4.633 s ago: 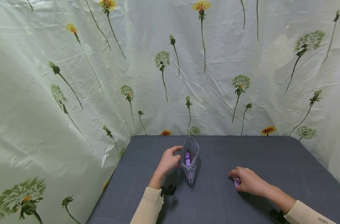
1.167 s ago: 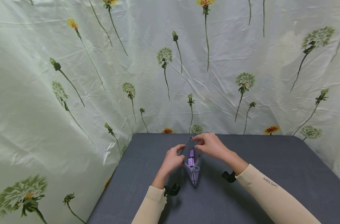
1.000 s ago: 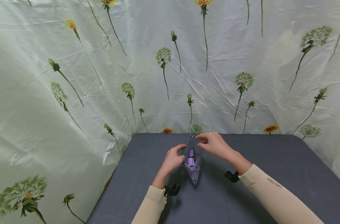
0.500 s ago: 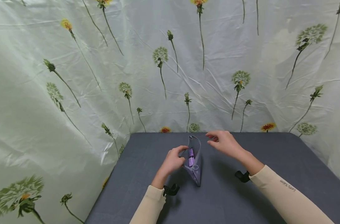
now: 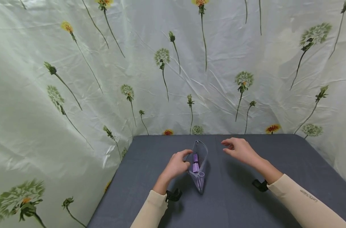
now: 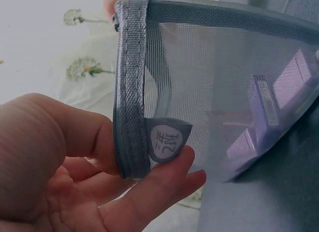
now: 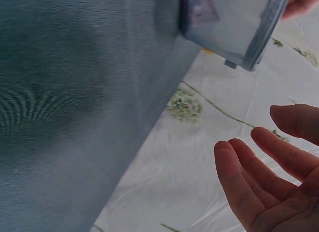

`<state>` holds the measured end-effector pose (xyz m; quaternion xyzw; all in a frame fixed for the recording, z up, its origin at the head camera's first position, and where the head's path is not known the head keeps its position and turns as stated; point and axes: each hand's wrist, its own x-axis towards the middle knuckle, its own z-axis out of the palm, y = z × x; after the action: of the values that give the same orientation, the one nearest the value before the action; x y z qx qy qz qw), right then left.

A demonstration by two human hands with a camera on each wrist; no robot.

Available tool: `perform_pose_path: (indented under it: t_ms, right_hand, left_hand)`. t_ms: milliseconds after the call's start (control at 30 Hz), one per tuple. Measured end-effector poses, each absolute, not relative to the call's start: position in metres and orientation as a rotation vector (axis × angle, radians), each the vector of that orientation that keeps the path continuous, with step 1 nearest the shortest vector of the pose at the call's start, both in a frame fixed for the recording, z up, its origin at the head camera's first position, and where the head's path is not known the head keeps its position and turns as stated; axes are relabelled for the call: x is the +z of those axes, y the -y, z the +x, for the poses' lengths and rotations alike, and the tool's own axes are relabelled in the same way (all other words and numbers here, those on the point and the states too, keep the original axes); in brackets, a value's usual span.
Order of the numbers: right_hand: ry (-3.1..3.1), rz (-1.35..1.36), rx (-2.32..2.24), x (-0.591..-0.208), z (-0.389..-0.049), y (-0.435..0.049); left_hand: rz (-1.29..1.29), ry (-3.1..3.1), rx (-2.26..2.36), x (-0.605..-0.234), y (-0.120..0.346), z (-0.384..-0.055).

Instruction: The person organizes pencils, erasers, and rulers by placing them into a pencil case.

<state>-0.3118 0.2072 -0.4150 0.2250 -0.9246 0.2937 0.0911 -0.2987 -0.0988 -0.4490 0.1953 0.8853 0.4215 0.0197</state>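
Observation:
A grey mesh zip pouch [image 5: 199, 183] stands on the table with its mouth spread open. My left hand [image 5: 176, 164] pinches the pouch's zipped rim, thumb on one side and fingers on the other, beside a small printed tab [image 6: 167, 140] in the left wrist view. Several small purple box-like pieces [image 5: 195, 167] lie inside; through the mesh the left wrist view shows one purple piece [image 6: 264, 105] among them. My right hand [image 5: 240, 150] hovers to the right of the pouch, fingers loosely bent and nothing in them. A zipper ring [image 5: 201, 174] hangs at the pouch's near end.
The dark grey table [image 5: 232, 196] spreads under both hands. A pale curtain [image 5: 118, 57] printed with dandelions hangs behind it and along its left side. Each wrist carries a black camera mount, such as the left camera mount [image 5: 174, 194].
Earlier my right hand held a small purple piece over the table at right. It then reached the pouch's mouth and has since drawn back rightward, holding nothing. My left hand kept hold of the rim.

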Motion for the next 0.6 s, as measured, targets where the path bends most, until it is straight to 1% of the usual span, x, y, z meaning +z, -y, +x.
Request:
perform_pose_path:
  t_ms: [200, 600]
  right_hand:
    - [2.753, 0.686, 0.854, -0.425, -0.308, -0.218]
    - [2.808, 0.617, 0.847, -0.447, -0.296, -0.242]
  left_hand:
    - [0.606, -2.721, 1.361, -0.449, 0.088, -0.295]
    - [0.603, -2.679, 1.372, -0.448, 0.066, -0.291]
